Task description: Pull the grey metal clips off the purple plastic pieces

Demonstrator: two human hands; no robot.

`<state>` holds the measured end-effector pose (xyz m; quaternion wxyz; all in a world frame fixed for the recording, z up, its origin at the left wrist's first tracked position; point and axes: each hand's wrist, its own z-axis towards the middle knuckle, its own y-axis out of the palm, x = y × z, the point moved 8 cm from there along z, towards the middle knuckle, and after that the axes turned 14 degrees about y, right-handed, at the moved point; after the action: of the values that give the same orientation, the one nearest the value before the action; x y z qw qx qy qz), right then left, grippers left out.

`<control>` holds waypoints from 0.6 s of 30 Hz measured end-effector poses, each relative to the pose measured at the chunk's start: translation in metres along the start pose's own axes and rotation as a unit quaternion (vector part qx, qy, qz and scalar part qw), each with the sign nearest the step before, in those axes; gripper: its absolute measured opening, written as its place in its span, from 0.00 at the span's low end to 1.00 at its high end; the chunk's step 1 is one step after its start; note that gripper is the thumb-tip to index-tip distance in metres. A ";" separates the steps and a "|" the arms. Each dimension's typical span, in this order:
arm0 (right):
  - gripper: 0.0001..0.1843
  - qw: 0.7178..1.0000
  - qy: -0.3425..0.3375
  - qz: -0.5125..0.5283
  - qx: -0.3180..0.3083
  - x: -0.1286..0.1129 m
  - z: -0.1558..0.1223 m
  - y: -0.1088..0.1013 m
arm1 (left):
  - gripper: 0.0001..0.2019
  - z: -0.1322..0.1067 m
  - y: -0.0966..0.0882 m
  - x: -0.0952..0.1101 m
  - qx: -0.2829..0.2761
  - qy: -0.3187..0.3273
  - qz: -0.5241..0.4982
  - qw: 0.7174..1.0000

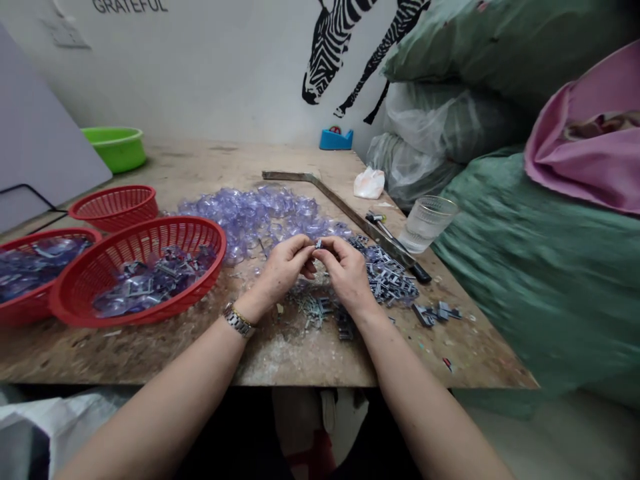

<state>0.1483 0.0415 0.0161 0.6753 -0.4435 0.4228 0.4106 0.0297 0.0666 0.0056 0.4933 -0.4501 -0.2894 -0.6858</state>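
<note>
White wall (215, 73) closes off the far side of the room, bearing a zebra decal (330, 50) and, to its left, black lettering. On the right, stuffed green sacks (540, 260) are stacked beside the table (175, 353), with pink fabric (580, 153) lying over them. The table's brown top is worn, stained and littered with scraps along its near part. A lime-green basin (120, 150) stands far left, a blue tape dispenser (336, 140) near the wall. Three red baskets crowd the left; the largest basket (65, 303) holds clear and grey parts. Violet-tinted clear plastic pieces (250, 213) spread across the middle, and a bent metal bar (345, 208) runs from there toward the near right, ending close to a glass tumbler (425, 230).

Both hands meet over the middle of the table, between the violet heap and a scatter of small pale bits (314, 312). At their meeting point is a small grey piece (319, 244), pinched between the closed fingers of the left hand (287, 263) and the right hand (345, 267). Part of it shows above the fingertips; it is too small and covered to tell its long axis or which way it points. Loose grey plastic parts (393, 277) lie right of the right hand at mixed angles.
</note>
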 end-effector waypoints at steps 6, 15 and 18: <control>0.10 0.997 0.042 0.059 -0.026 0.006 0.001 0.002 | 0.09 0.000 0.000 0.008 -0.011 0.030 0.031 0.999; 0.09 0.995 0.055 0.085 -0.008 0.007 0.000 0.000 | 0.11 -0.001 0.007 0.006 -0.027 0.012 -0.024 0.999; 0.10 0.994 0.061 0.091 -0.015 0.006 0.001 0.000 | 0.12 -0.001 0.007 0.008 -0.037 0.016 -0.024 0.999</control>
<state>0.1505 0.0430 0.0109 0.6012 -0.4376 0.4954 0.4490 0.0351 0.0599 0.0126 0.4639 -0.4501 -0.2665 -0.7150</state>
